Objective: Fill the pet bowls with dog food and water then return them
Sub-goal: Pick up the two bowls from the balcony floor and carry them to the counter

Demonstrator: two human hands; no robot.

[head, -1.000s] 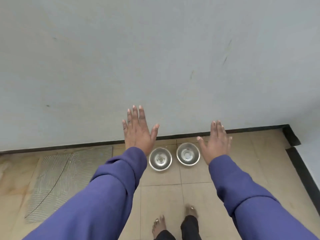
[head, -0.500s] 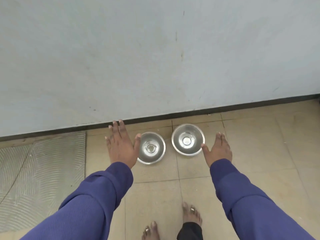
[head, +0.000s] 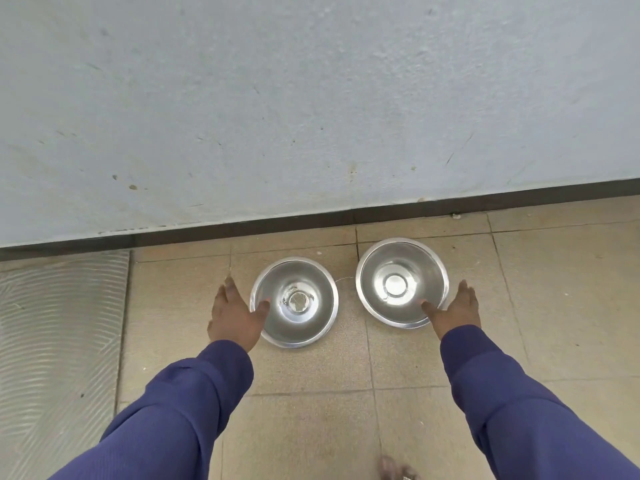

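Two empty steel pet bowls stand side by side on the tiled floor near the wall. The left bowl (head: 294,301) has a dull spot at its bottom; the right bowl (head: 401,282) is shiny. My left hand (head: 233,315) reaches down at the left bowl's left rim, thumb over the rim, fingers straight. At the right bowl's lower right rim is my right hand (head: 455,311), its thumb inside the bowl and its fingers straight along the outside. Neither bowl is lifted.
A pale blue wall (head: 311,98) with a dark skirting (head: 346,220) runs close behind the bowls. A grey ridged patch of floor (head: 59,341) lies at the left. My bare foot (head: 394,471) shows at the bottom edge.
I have bent lower and closer. Both hands dropped from beside the bowls to their rims, with each thumb now over a rim.
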